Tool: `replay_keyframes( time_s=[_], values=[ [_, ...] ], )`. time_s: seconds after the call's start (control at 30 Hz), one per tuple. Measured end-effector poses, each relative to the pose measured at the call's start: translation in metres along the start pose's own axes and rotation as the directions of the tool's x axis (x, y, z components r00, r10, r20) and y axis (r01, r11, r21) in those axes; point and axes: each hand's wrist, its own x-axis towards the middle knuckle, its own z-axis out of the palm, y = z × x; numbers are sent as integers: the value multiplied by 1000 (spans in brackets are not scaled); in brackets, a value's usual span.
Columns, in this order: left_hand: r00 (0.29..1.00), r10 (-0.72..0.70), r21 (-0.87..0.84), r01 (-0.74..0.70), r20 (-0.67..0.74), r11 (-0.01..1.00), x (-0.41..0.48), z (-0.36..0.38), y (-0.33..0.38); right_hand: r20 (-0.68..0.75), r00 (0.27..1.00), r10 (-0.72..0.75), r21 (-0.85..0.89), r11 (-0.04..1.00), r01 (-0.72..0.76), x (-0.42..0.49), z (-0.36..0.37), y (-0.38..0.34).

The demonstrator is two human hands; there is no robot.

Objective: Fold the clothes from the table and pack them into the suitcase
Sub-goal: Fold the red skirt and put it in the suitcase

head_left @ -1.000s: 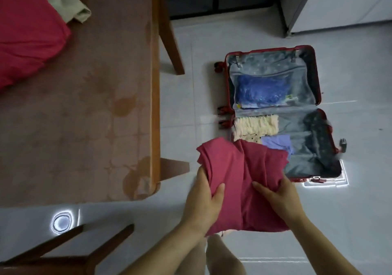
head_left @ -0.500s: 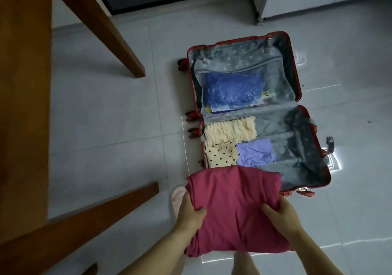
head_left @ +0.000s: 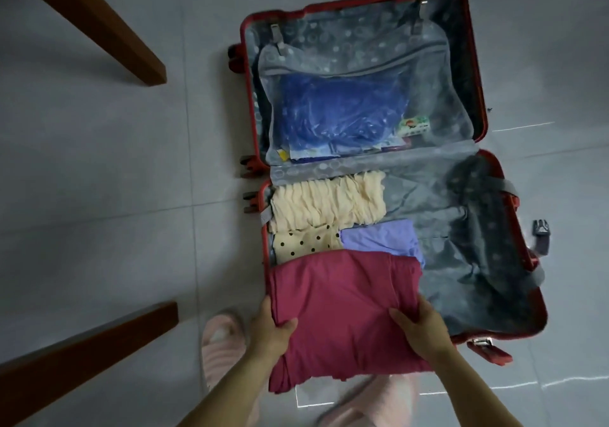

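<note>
One maroon garment in left hand, right hand, one suitcase

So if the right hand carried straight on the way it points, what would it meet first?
Probably the folded purple garment in the suitcase, just past the magenta garment that the right hand grips; its height above it is unclear.

One open suitcase, four folded garments, two hands.
The garments number four: a cream crinkled piece, a polka-dot piece, a lilac piece and a magenta garment. One blue bag shows in the lid pocket. Two hands, the left hand and the right hand; two pink slippers; two wooden legs; one loose buckle.
</note>
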Motion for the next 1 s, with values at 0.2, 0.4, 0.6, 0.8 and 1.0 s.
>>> replay_keyframes(
  time_s=[0.2, 0.4, 0.6, 0.8, 1.0],
  values=[
    [1000, -10, 118, 7, 24, 993, 74, 42, -26, 118, 991, 58, -212, 977, -31, 89, 32, 35],
    [999, -54, 371, 51, -2, 927, 107, 66, -53, 197, 960, 200, -600, 799, -44, 111, 58, 58],
    [991, 12, 261, 23, -130, 965, 87, 74, -50, -90, 987, 134, -482, 861, -161, 93, 53, 52],
    [870, 488, 504, -389, -76, 771, 38, 73, -49, -68, 798, -599, -687, 608, 398, 66, 71, 59],
    [946, 111, 711, -304, 306, 634, 87, 81, -68, 371, 871, -322, -676, 549, 491, 77, 92, 65]
  ],
)
